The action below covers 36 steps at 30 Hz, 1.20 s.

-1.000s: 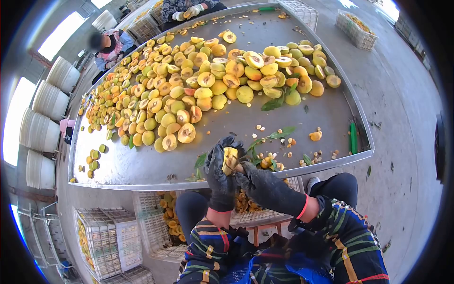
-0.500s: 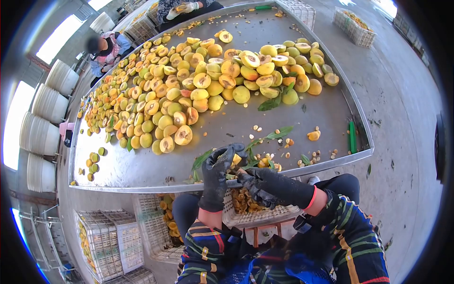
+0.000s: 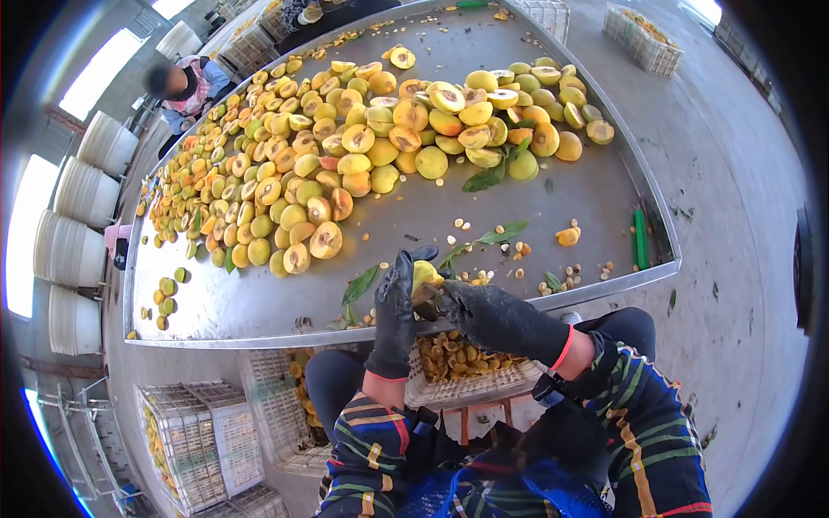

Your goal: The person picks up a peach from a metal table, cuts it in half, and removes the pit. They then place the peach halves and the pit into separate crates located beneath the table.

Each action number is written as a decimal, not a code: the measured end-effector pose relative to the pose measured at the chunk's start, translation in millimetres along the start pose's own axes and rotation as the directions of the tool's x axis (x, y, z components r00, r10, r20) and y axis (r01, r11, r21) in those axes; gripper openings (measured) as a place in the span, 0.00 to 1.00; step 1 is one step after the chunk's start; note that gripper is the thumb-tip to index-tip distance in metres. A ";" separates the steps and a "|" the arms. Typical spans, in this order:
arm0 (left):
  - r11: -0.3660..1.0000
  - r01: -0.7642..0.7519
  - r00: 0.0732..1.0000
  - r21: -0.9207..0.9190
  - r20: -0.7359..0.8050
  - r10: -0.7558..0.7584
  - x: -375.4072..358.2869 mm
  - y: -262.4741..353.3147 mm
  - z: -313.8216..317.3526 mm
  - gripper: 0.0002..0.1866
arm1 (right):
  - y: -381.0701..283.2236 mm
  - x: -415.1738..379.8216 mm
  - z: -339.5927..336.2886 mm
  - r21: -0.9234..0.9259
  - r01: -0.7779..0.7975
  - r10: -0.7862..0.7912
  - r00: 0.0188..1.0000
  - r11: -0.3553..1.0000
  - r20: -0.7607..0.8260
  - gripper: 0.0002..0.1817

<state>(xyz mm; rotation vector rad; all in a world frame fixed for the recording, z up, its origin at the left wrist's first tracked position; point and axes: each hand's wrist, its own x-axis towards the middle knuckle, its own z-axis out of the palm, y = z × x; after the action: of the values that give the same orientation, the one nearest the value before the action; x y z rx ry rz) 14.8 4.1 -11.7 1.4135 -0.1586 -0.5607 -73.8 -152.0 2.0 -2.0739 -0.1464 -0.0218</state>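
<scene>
Near the front edge of the metal table, my left hand in a black glove is closed round a yellow fruit piece. My right hand, also gloved, has its fingers pressed together beside the fruit; what they hold is too dark and small to name. Both hands nearly meet above a crate of cut fruit. A large pile of halved yellow fruit covers the table's middle and left.
A green-handled tool lies at the table's right edge. Leaves and pits lie near my hands. A person sits at the far left, another at the top. White crates stand at lower left, stacked tubs at left.
My left hand has turned more upright, with more yellow fruit showing. My right hand has shifted up beside it, its fingers now at the fruit. The view has tilted slightly.
</scene>
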 end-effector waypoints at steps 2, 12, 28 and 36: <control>0.999 -0.039 0.999 0.029 0.036 0.038 6.5 -13.6 -7.0 0.19 | 4.3 0.0 3.2 0.061 -0.028 0.027 0.999 0.998 0.017 0.12; 0.946 -0.283 0.959 0.156 0.024 0.283 -0.6 -9.0 7.5 0.16 | -2.5 -5.1 5.3 0.250 -0.207 0.161 0.968 0.946 0.190 0.10; 0.865 -0.485 0.872 0.130 -0.005 0.490 -1.8 -9.6 26.4 0.18 | -2.5 -10.9 10.7 0.002 -0.042 0.042 0.997 0.999 0.068 0.13; 0.946 -0.300 0.951 0.123 -0.038 0.306 -3.1 -4.1 28.4 0.17 | 1.2 -14.5 14.7 -0.301 0.130 -0.111 0.990 0.945 0.082 0.18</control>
<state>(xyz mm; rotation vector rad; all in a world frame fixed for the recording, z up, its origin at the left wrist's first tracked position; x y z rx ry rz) -1.2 -19.9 -10.1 1.4811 -0.3615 -0.2594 -88.7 -141.1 -7.3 -2.3740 -0.3277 -0.0555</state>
